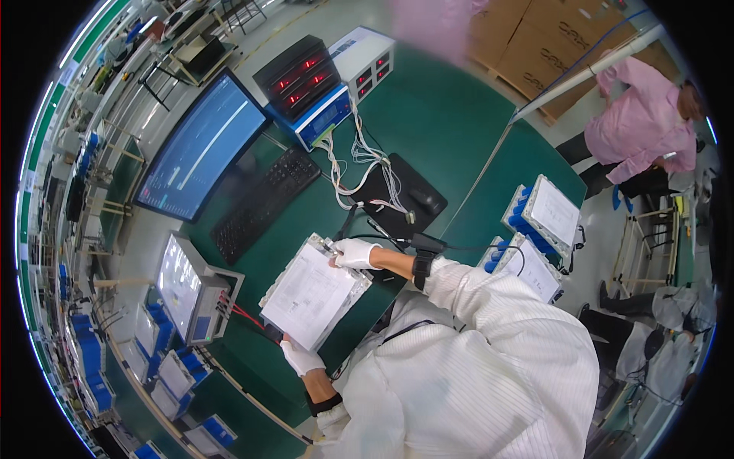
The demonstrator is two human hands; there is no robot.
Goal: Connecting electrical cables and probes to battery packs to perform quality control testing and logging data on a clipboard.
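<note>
In front of me on the green bench lies a battery pack (315, 297), tilted in view, with a printed white sheet over its top and pale plates along its edges. My left hand (302, 357), in a white fingertip-cut glove, is closed at the pack's near-left edge, beside a black plug on red leads (248, 317). My right hand (353, 254), gloved alike, has its fingers bent together at the far-right corner, where black cables (348, 222) come in. What its fingertips pinch is too small to make out.
A monitor (205, 145), keyboard (265, 205), mouse (427, 200) and red-digit meters (297, 76) with a white wire bundle (367, 157) stand beyond. A tester (191, 294) sits left. More packs (554, 210) lie right. A person in pink (642, 118) is behind them.
</note>
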